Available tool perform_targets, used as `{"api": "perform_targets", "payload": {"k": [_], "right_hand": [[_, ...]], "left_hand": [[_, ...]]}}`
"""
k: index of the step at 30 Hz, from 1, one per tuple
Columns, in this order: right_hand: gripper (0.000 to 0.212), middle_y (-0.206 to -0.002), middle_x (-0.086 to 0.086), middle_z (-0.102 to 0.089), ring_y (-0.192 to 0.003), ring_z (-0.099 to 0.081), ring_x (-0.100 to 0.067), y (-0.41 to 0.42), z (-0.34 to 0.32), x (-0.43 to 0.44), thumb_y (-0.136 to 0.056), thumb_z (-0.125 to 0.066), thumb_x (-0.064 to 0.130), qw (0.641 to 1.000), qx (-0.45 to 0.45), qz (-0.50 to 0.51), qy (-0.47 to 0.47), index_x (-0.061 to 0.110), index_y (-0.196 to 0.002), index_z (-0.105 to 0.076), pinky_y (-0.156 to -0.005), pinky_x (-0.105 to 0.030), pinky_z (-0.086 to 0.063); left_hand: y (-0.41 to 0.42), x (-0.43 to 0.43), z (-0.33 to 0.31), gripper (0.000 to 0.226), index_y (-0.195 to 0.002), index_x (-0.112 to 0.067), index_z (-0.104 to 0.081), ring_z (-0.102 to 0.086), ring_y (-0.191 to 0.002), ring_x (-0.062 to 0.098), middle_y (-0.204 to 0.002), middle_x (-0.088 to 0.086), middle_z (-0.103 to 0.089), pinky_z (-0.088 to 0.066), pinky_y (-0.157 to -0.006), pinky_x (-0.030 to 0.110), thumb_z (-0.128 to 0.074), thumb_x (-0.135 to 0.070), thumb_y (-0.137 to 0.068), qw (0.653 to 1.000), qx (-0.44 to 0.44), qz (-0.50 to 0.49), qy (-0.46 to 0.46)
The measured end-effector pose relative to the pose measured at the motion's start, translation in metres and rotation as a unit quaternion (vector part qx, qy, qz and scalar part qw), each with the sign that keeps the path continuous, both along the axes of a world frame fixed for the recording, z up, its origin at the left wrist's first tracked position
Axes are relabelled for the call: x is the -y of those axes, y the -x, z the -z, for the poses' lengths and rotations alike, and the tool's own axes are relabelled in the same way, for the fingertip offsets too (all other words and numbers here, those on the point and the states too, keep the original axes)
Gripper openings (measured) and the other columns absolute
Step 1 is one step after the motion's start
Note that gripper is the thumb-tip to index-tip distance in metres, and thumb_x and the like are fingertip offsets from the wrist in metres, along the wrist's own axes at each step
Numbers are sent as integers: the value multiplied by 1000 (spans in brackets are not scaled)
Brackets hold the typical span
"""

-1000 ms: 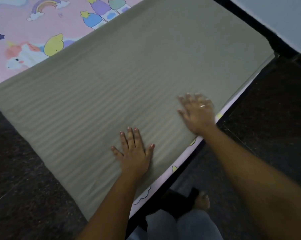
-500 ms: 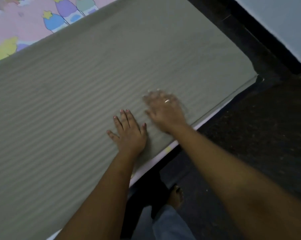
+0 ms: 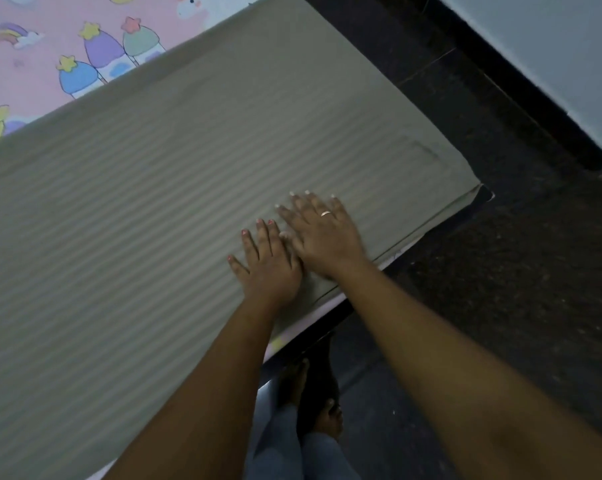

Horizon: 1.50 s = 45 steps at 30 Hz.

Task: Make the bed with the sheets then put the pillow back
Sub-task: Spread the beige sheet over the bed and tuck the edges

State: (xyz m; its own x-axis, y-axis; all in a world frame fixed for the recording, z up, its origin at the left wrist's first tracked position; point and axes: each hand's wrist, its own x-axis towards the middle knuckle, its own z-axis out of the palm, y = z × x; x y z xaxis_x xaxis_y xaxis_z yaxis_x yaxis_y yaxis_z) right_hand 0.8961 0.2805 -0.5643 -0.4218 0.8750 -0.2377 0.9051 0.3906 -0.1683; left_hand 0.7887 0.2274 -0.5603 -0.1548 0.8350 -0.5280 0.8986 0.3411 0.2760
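A folded grey-green striped sheet (image 3: 154, 209) lies flat across the near end of the bed. Under it shows the pink bed sheet (image 3: 50, 39) printed with unicorns, rainbows and stars. My left hand (image 3: 268, 261) rests palm down on the striped sheet near its front edge, fingers spread. My right hand (image 3: 322, 233), with a ring on one finger, lies flat beside it, its side over the left hand's thumb side. Neither hand holds anything. No pillow is in view.
The bed's corner (image 3: 476, 195) ends at the right, above a dark speckled floor (image 3: 500, 289). A dark skirting and a pale wall (image 3: 552, 57) run along the upper right. My bare feet (image 3: 310, 393) and grey trouser legs stand at the bed's front edge.
My right hand has swept left across the striped sheet until it touches my left hand. The view has shifted toward the bed's right corner.
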Motion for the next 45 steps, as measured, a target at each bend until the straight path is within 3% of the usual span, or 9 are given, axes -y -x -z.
{"api": "perform_targets", "payload": {"k": [7, 11, 15, 19, 23, 30, 34, 38, 45], "right_hand": [[58, -158, 4, -20, -145, -15, -28, -132, 3, -75, -96, -22, 57, 984, 55, 168, -36, 36, -150, -19, -115, -51, -12], [60, -159, -2, -16, -146, -9, -31, -189, -11, -120, -98, -18, 54, 910, 71, 408, 31, 27, -152, -14, -116, -56, -6], [59, -152, -10, -34, -140, -28, -30, -82, 0, -145, -95, -30, 45, 970, 19, 224, -89, 15, -146, -33, -113, -47, -18], [57, -152, 4, -36, -141, -31, -20, 32, 20, -136, -93, -20, 48, 999, -6, -52, -12, 32, -144, -37, -114, -44, -19], [59, -151, 4, -38, -140, -33, -23, -26, 24, -188, -91, -22, 56, 997, 21, -38, -64, 34, -144, -38, -112, -45, -20], [60, -153, -6, -32, -144, -20, -31, -129, 4, -251, -97, -17, 56, 931, 81, 355, 1, 26, -146, -35, -115, -56, -12], [58, -152, -6, -35, -141, -29, -29, -44, 6, -280, -96, -24, 50, 986, 26, 115, -115, 22, -145, -36, -111, -51, -21], [50, -158, 4, -22, -146, -17, -20, 69, 23, -299, -99, -28, 47, 993, 5, -105, -55, 33, -148, -28, -115, -48, -10], [62, -160, 9, -12, -147, -7, -31, 22, 35, -366, -94, -25, 59, 994, 21, 22, -104, 37, -151, -13, -113, -56, -6]], "left_hand": [[5, -21, 0, 69, -150, -30, 14, 19, -145, 24, -158, -3, 19, 7, -111, 60, -22, -56, -97, 1000, 10, 14, 3], [-5, -56, 4, 67, -149, -33, 15, 23, -143, 27, -157, -2, 22, 9, -110, 61, -21, -56, -97, 1000, 19, 15, -2], [-7, -96, 9, 64, -149, -33, 14, 23, -144, 25, -157, -3, 22, 11, -110, 60, -21, -52, -99, 999, 23, 33, -20], [11, -123, 19, 63, -152, -21, 6, 19, -145, 19, -159, -2, 14, 10, -115, 53, -23, -42, -100, 999, 3, 33, -34], [31, -156, 24, 61, -151, -28, 9, 17, -145, 14, -158, -9, 16, 8, -113, 53, -20, -45, -100, 999, 2, 14, -49], [45, -216, 25, 70, -150, -28, 14, 20, -145, 17, -158, -6, 20, 11, -112, 56, -20, -57, -97, 999, -2, 10, -49], [48, -249, 30, 71, -149, -31, 16, 22, -144, 18, -157, -5, 23, 12, -110, 59, -22, -59, -96, 999, -2, 5, -45], [58, -295, 33, 64, -151, -25, 7, 19, -145, 16, -157, -7, 22, 10, -109, 62, -25, -45, -99, 999, -25, -22, -35], [61, -338, 43, 67, -149, -31, 13, 17, -145, 22, -158, -4, 19, 9, -108, 63, -19, -56, -97, 996, -43, -61, -42]]}}
